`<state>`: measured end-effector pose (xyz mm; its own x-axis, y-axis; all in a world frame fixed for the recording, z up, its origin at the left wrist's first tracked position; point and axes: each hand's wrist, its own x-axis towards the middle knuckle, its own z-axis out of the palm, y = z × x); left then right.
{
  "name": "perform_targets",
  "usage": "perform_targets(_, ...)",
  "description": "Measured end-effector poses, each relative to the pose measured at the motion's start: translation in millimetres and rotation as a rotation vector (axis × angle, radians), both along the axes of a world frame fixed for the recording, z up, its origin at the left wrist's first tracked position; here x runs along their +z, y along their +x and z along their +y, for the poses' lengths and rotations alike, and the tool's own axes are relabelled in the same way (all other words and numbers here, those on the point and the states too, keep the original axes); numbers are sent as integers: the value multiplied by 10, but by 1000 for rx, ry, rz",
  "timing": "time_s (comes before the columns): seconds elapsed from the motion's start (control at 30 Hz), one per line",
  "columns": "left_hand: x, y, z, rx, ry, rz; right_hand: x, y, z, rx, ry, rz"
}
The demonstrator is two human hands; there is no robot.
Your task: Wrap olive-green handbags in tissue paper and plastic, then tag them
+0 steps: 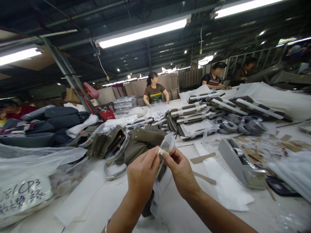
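Translucent wrapping (168, 142) is held up between the two hands, near the middle of the scene and above the surface (179, 216). Its upper end bulges out just beyond the fingertips, toward the far side, and more of it seems to hang below, between the wrists. A small white strip (160, 151) crosses it right at the fingers. The left hand (143, 170) has thumb and forefinger pinched together on the strip's left part; the right hand (181, 171) is likewise closed in a pinch at its right side, apparently on strip and wrapping together, though the fingers hide exactly which layers they grip.

By its look, the wrapping should be very light, soft and limp, a little slippery, and easily creased or torn if pulled hard. The strip looks thin and pliable. The best hold is probably a fingertip pinch close to the strip, where the wrapping is gathered, since the loose end would likely fold away under pressure. What lies inside is too blurred to tell.

Olive bags (111, 142) are heaped beyond the hands, to the left, and a grey tape dispenser (240, 163) stands to the right, well apart from the right hand.
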<state>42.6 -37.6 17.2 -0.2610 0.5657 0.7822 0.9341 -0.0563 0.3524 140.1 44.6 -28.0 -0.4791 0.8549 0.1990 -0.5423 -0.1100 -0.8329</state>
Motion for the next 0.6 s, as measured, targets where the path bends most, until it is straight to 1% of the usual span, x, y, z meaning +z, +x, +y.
perform_targets(0.03,-22,21,-8,26,11,69,11,-9,-5,-11,-6,5)
perform_targets(0.1,-59,79,-19,80,-12,137,36,-25,-20,-30,-20,18)
perform_targets(0.17,-92,147,-20,124,-64,137,64,-35,-38,-47,-33,17)
perform_targets(0.23,-131,209,-8,134,-113,88,82,-37,-50,-67,-29,9)
perform_targets(0.33,-208,275,19,100,-123,1,81,-30,-57,-92,9,-10)
perform_targets(0.43,-262,302,22,85,-90,-22,65,-16,-49,-98,43,-40)
perform_targets(0.53,-223,262,-8,36,-72,-30,59,8,-24,-69,15,-40)
perform_targets(0.6,-151,187,-27,-32,-76,-113,62,31,-1,-8,-19,1)
